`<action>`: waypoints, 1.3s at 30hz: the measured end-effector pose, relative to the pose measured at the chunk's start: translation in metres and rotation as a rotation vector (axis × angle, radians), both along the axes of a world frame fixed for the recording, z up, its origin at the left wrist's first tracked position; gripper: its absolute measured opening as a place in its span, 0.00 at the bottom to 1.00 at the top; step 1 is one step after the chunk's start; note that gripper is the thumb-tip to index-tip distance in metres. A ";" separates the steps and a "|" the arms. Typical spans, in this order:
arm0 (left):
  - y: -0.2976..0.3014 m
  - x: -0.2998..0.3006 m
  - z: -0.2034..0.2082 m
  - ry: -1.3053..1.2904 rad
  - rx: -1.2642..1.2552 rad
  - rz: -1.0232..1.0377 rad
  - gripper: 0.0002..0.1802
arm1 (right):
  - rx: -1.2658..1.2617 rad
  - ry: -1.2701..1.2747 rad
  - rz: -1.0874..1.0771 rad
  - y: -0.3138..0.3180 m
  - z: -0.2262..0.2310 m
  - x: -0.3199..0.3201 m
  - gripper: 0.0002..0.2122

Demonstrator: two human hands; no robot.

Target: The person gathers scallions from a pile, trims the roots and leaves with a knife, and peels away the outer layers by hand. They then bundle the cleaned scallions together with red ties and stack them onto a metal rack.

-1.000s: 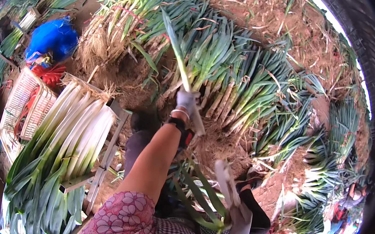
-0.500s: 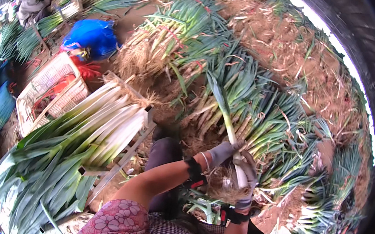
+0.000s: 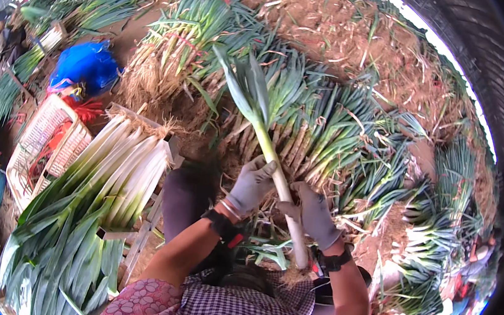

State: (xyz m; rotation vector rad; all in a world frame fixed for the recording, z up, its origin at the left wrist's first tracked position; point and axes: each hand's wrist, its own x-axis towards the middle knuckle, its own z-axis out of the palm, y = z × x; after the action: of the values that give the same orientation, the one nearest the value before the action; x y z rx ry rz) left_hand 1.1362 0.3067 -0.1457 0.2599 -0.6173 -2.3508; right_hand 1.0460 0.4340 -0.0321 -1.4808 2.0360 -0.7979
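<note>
A single leek slants across in front of me, its green leaves pointing up and away, its white shaft and roots toward my lap. My left hand, in a grey glove, is closed round the shaft below the leaves. Lower on the white part, my right hand, also gloved, pinches the stalk from the right side. To my left, a stack of trimmed leeks lies on a metal frame, with white ends away from me and leaves hanging nearer. Loose leeks with roots lie in a row just beyond my hands.
A pale plastic basket with red strands stands left of the stack, near a blue bag. Tied leek bundles lie ahead, and more leeks on the right. Another person is at the far left. Scraps litter the brown soil.
The leek has come nearer and its leaves have spread apart. My left hand has shifted to the left, up the shaft, and my right hand grips lower. The view has swung slightly right.
</note>
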 end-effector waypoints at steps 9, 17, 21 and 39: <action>-0.046 0.009 0.029 0.089 -0.004 0.164 0.11 | -0.234 0.248 -0.049 0.004 -0.040 -0.010 0.22; -0.003 0.016 0.052 0.073 -0.211 0.184 0.17 | -0.898 0.182 -0.010 -0.060 0.005 0.051 0.19; 0.010 0.034 0.097 -0.061 -0.195 0.339 0.07 | -0.730 0.683 -0.258 -0.061 0.002 -0.011 0.15; 0.016 0.026 0.118 0.241 -0.599 0.051 0.19 | -0.602 0.252 -0.158 0.058 0.011 -0.051 0.04</action>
State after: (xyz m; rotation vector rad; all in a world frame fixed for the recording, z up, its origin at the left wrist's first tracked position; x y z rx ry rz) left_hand 1.1622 0.3230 -0.0275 -0.2699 -1.1310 -1.9961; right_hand 0.9949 0.4918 -0.0211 -1.8217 2.2312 -1.4489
